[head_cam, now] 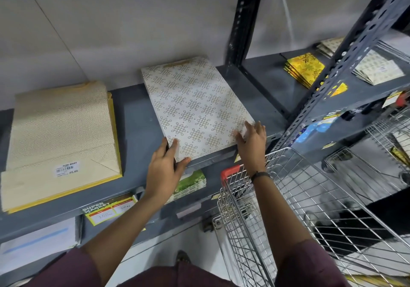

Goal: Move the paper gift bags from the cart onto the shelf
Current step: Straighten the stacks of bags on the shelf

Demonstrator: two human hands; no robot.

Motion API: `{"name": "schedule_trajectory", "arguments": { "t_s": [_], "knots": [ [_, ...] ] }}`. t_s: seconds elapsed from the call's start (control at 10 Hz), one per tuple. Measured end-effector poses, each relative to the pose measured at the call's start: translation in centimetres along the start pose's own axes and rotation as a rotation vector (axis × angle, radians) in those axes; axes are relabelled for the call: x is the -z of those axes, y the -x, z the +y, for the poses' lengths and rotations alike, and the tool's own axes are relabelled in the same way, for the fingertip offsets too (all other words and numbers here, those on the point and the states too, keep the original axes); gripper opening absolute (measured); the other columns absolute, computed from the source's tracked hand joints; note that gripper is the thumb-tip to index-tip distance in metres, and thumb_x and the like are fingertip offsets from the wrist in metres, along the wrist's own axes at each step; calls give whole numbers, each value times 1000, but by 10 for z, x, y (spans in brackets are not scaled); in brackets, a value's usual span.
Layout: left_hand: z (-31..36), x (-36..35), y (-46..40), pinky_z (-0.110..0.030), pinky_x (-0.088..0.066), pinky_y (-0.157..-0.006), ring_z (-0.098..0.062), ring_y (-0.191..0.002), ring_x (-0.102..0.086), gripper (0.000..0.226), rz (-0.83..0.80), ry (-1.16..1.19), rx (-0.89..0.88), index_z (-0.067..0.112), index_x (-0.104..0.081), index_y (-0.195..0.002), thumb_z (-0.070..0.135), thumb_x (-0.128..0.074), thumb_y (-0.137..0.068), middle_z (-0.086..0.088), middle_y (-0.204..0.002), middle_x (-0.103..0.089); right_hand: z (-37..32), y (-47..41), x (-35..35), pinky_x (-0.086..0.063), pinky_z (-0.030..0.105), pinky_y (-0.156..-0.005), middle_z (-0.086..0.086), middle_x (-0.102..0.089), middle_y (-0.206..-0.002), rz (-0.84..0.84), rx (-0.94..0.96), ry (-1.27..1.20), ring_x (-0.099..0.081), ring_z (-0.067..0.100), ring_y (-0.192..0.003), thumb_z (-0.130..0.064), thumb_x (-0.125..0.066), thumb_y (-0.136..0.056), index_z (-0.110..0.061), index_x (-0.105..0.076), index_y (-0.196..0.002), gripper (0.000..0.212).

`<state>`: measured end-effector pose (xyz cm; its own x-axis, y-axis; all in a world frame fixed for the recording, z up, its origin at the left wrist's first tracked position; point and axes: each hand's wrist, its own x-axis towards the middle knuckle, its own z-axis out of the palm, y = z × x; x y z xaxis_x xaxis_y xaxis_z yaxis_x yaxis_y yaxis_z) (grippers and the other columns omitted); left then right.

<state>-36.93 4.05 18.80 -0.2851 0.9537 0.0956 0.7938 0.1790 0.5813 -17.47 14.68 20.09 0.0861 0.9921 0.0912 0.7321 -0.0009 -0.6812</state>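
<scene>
Two hands on the patterned gift bags (197, 107), flat on the shelf (137, 131): left hand (165, 169) pinches the near corner, right hand (251, 141) rests spread on the other. Light, floppy paper, likely slippery — best held by the edges.

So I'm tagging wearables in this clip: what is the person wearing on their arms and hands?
Both hands are bare, left hand and right hand. A thin dark band circles the right wrist. Maroon short sleeves cover the upper arms; the forearms are uncovered. No gloves or rings are visible.
</scene>
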Motion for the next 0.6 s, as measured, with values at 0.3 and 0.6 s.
{"name": "schedule_trajectory", "arguments": {
  "t_s": [0.3,0.6],
  "knots": [
    [-3,1,-3,-45,-45,-100,-37,-128,-46,58,33,-91,-46,13,-51,-135,41,-59,-86,-19,-145,-45,5,-5,-1,-17,48,-118,22,-25,-152,-4,73,182,-15,38,-142,-31,-51,-94,-9,-45,-133,45],
    [-6,15,-3,-39,-34,-112,-31,-140,-31,61,-106,-59,-47,19,-34,-145,43,-49,-91,-12,-156,-29,-22,23,-29,-10,47,-119,18,-26,-153,-48,171,292,-15,33,-144,-25,-34,-99,-12,-38,-138,41]
  ]
}}
